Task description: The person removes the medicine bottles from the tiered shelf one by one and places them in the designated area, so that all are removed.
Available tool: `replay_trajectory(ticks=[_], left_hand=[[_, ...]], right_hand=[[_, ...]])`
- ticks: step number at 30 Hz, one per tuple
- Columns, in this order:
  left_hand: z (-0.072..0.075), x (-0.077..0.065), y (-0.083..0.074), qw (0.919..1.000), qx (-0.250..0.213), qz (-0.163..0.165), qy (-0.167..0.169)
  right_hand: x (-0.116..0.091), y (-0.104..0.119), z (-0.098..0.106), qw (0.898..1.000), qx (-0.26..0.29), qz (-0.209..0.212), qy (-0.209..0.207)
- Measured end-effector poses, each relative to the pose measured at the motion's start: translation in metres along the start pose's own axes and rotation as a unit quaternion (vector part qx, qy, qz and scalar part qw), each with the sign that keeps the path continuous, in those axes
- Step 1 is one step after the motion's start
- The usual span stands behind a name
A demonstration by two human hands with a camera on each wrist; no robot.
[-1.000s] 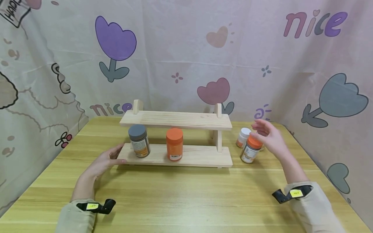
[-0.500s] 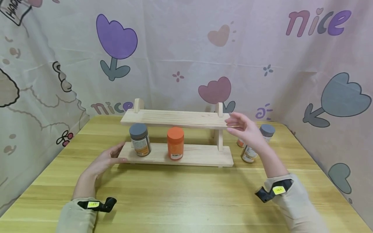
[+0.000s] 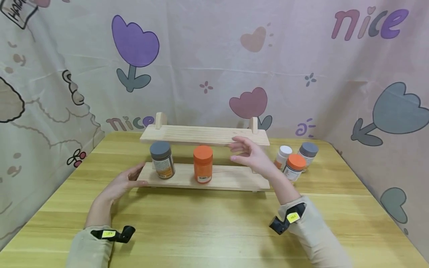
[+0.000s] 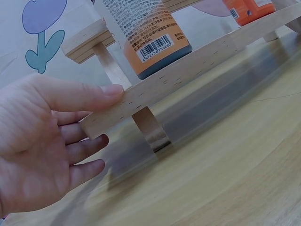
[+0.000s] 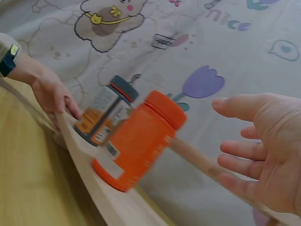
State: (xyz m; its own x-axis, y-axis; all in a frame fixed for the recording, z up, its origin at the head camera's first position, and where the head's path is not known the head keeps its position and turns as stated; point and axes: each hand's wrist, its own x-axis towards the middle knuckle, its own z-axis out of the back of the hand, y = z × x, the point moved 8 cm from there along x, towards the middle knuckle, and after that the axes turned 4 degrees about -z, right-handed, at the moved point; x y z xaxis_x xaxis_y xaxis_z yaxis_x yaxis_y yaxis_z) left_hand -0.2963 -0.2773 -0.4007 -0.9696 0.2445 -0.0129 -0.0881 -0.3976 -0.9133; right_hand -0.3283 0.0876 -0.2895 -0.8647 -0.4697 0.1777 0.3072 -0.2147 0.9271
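1. The tabletop [image 3: 201, 230] is pale yellow, grained wood.
2. A two-tier wooden shelf [image 3: 204, 136] stands on it.
3. At the shelf's right, a white-capped bottle [image 3: 283, 155], an orange-capped bottle [image 3: 295, 167] and a grey-capped bottle [image 3: 308, 152] stand clustered on the tabletop.
4. The shelf's lower board [image 3: 236, 178] carries a grey-lidded jar [image 3: 163, 163] and an orange jar [image 3: 203, 165], upright and apart.

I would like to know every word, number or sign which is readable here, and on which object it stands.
"nice": on the backdrop cloth, at upper right and left of centre in the head view.
Slanted word at the cloth's top left: unclear.
Left grey-lidded jar: fine print and barcode digits, too small to read surely.
Orange jar: label blurred.
Three containers at right: too small.
Yellow wrist tags: too small.
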Motion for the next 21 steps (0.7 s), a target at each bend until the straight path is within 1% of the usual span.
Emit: replay_trajectory(ticks=[2,9,14,16,21], left_hand=[[0.0,-0.001,0.0,1.0,-0.002,-0.001,0.0],[-0.001,-0.001,-0.002,1.0,0.0,-0.008,-0.003],[-0.001,-0.001,-0.003,1.0,-0.002,-0.01,-0.002],[-0.001,-0.001,-0.003,0.9999,0.0,-0.01,-0.002],[0.0,-0.002,-0.003,0.9999,0.006,-0.011,-0.003]], right_hand=[[0.005,-0.001,-0.01,1.0,0.001,-0.003,0.012],[0.018,-0.006,-0.04,0.999,-0.03,-0.005,0.028],[0.026,-0.012,-0.059,0.999,-0.023,-0.007,0.039],[0.028,-0.015,-0.065,0.999,-0.017,-0.009,0.042],[0.029,-0.02,-0.071,0.999,-0.015,-0.022,0.026]])
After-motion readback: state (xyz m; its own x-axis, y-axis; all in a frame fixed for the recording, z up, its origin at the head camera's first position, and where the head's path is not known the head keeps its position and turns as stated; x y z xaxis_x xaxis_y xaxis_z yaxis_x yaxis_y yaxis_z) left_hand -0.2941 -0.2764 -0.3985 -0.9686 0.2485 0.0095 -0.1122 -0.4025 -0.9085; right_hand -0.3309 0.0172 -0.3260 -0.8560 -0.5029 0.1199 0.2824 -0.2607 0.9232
